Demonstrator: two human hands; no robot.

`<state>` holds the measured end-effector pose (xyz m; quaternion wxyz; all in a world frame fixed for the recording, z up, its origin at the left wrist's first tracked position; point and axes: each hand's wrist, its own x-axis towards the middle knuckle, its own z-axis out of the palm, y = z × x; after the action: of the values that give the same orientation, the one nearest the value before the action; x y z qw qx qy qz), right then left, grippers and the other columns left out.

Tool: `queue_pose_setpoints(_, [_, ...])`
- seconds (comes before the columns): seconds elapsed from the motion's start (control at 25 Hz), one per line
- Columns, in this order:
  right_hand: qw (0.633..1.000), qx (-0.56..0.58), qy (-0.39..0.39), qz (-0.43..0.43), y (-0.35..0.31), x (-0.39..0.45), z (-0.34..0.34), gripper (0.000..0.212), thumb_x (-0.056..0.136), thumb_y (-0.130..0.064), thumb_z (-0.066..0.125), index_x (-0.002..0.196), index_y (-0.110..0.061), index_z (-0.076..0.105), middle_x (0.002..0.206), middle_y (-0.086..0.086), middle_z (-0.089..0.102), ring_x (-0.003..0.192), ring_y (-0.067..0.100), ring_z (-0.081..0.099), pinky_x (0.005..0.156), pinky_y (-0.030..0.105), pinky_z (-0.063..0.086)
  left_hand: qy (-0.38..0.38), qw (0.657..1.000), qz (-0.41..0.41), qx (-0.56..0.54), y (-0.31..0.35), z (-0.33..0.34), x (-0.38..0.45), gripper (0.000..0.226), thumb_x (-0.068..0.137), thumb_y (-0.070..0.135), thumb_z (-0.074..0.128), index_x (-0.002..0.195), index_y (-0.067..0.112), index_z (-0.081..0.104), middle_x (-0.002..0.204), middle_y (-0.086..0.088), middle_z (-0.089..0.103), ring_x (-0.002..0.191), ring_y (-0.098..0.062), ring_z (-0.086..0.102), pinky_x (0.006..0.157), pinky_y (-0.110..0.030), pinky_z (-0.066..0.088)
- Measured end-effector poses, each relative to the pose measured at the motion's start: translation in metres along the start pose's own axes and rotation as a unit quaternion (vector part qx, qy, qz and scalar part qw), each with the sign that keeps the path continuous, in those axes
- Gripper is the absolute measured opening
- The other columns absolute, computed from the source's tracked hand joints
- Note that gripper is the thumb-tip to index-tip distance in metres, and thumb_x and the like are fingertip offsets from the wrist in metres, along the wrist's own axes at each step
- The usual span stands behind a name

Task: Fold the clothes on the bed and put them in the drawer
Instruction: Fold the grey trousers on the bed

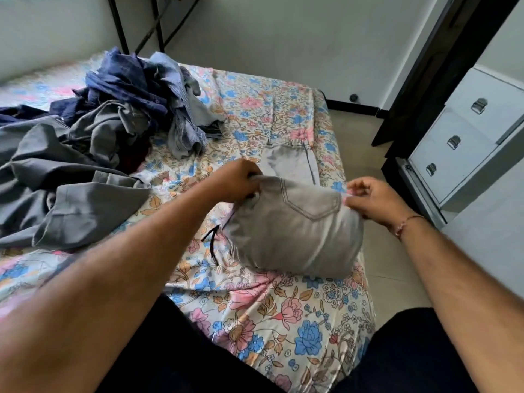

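**Grey jeans mid-fold at the centre of the frame**

The grey jeans [295,228], back pocket up, sit doubled on the floral bed [283,321]. The left hand [238,180] grips their upper left edge; the right hand [371,199] pinches the right edge. To fold well, I would keep both edges level and taut, then lay them flat. Unfolded clothes [93,131] heap at upper left; the drawers [465,143] stand at right.

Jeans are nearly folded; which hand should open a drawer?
Probably right. The right hand pinches the jeans at the edge nearest the drawers; the left hand grips the far edge, toward the pile.
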<state>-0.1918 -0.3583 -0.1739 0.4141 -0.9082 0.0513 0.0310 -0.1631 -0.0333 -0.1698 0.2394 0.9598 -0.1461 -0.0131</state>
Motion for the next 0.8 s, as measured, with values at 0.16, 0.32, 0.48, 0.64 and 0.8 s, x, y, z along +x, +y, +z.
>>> queue_pose_setpoints(0.16, [0.980, -0.145, -0.058, -0.120, -0.008, -0.008, 0.032, 0.068, 0.089, -0.040, 0.077, 0.149, -0.032, 0.045, 0.157, -0.004, 0.044, 0.141, 0.018, 0.044, 0.117, 0.046, 0.039, -0.009, 0.988, 0.099, 0.120, 0.006, 0.049, -0.006, 0.072, 0.092, 0.053, 0.068, 0.154, 0.031, 0.041, 0.161, 0.000, 0.042, 0.145, -0.026, 0.043, 0.119, -0.056, 0.036])
queue_pose_setpoints(0.32, [0.868, -0.424, -0.182, -0.181, 0.039, -0.032, 0.090, 0.112, 0.082, -0.056, 0.075, 0.164, -0.036, 0.001, 0.173, -0.004, -0.002, 0.159, 0.021, 0.003, 0.125, 0.046, 0.002, -0.147, 0.944, 0.136, 0.263, -0.013, 0.121, -0.049, 0.107, 0.087, 0.069, 0.061, 0.165, 0.034, -0.003, 0.175, -0.002, 0.000, 0.160, -0.029, 0.002, 0.125, -0.068, 0.010])
queue_pose_setpoints(0.48, [0.868, -0.465, -0.073, -0.157, 0.051, -0.035, 0.106, 0.118, 0.079, -0.041, 0.078, 0.162, -0.040, -0.005, 0.173, 0.001, -0.005, 0.159, 0.027, -0.004, 0.126, 0.059, 0.005, -0.044, 0.961, 0.091, 0.259, -0.017, 0.116, -0.049, 0.095, 0.088, 0.065, 0.060, 0.165, 0.031, 0.015, 0.173, -0.005, 0.016, 0.159, -0.031, 0.016, 0.125, -0.065, 0.018])
queue_pose_setpoints(0.64, [0.842, -0.515, -0.049, -0.154, 0.037, -0.045, 0.115, 0.101, 0.090, -0.018, 0.068, 0.163, -0.034, 0.000, 0.171, 0.013, 0.004, 0.157, 0.038, 0.007, 0.119, 0.061, 0.032, -0.082, 0.942, 0.074, 0.316, -0.012, 0.117, -0.054, 0.097, 0.081, 0.056, 0.076, 0.160, 0.027, 0.027, 0.168, -0.009, 0.030, 0.152, -0.034, 0.034, 0.120, -0.064, 0.029])
queue_pose_setpoints(0.8, [0.812, -0.537, -0.123, -0.194, 0.005, -0.057, 0.093, 0.080, 0.093, -0.013, 0.064, 0.160, -0.028, 0.024, 0.154, 0.017, 0.044, 0.137, 0.037, 0.048, 0.108, 0.050, 0.049, -0.132, 0.934, 0.110, 0.314, 0.011, 0.076, -0.049, 0.039, 0.088, 0.038, 0.075, 0.124, 0.026, 0.066, 0.112, 0.001, 0.073, 0.097, -0.021, 0.070, 0.090, -0.040, 0.058])
